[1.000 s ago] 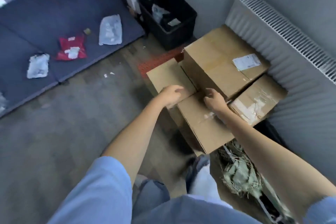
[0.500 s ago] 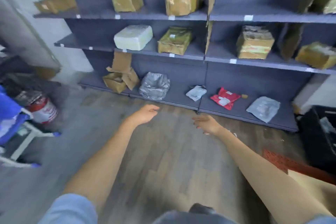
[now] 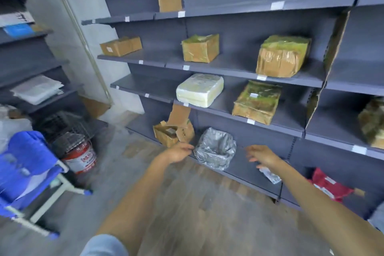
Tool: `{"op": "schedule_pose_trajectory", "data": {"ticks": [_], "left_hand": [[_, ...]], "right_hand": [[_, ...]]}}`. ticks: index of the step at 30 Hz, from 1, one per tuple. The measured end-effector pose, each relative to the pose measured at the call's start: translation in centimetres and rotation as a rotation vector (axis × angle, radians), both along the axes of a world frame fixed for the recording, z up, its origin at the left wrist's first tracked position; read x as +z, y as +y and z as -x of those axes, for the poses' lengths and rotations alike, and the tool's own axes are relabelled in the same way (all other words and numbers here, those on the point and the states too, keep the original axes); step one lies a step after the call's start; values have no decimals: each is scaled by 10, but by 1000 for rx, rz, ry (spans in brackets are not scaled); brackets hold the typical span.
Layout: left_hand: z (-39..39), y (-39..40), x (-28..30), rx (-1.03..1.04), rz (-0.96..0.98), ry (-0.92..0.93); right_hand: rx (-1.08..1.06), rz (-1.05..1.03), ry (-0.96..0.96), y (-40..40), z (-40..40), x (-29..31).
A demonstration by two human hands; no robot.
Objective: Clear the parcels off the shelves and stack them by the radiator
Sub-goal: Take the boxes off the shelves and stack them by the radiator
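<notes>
Silver bag (image 3: 216, 148) sits on the bottom shelf (image 3: 245, 170) between the two hands, apart from both. Left hand (image 3: 178, 151) and right hand (image 3: 262, 156) reach with fingers loosely spread, holding nothing. Taped boxes (image 3: 279, 56) sit on shelves above them.

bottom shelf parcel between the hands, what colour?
Silver-grey, crinkled wrap on the parcel. Head view, the only one.
</notes>
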State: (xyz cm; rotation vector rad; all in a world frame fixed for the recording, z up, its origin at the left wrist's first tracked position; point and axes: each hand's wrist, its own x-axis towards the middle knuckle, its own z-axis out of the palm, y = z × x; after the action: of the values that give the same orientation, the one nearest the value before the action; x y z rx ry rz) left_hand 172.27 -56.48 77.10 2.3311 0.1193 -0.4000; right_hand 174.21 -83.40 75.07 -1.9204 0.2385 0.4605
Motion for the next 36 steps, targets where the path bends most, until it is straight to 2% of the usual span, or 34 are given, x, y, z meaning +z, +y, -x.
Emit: {"op": "schedule_pose_trajectory", "data": {"ticks": [4,7,10,13,17,23,27,32,36], "left_hand": [[-71,49,0,20,-5,-7],[-121,95,-12,98,57,-16],[-179,137,-16,148,112,-19],[-240,177,-19,105,166,-55],[-305,230,-36,36,101,-3],[-403,273,-78,-46,66,136],[-475,266,-94,-129,157,224],[-593,244,-96,23,335,200],[-665,235,-101,142,319,263]], "right_hand": [[20,3,-57,58,-95,23],[162,32,-35,114,-153,15],[213,34,-13,170,-209,-1],[158,-9,-37,222,-267,-12],[13,-27,-38,267,-333,-18],[-146,22,61,270,-404,-44],[-169,140,103,258,-452,-65],[-263,173,130,245,-540,-81],[-385,71,233,247,-584,-97]]}}
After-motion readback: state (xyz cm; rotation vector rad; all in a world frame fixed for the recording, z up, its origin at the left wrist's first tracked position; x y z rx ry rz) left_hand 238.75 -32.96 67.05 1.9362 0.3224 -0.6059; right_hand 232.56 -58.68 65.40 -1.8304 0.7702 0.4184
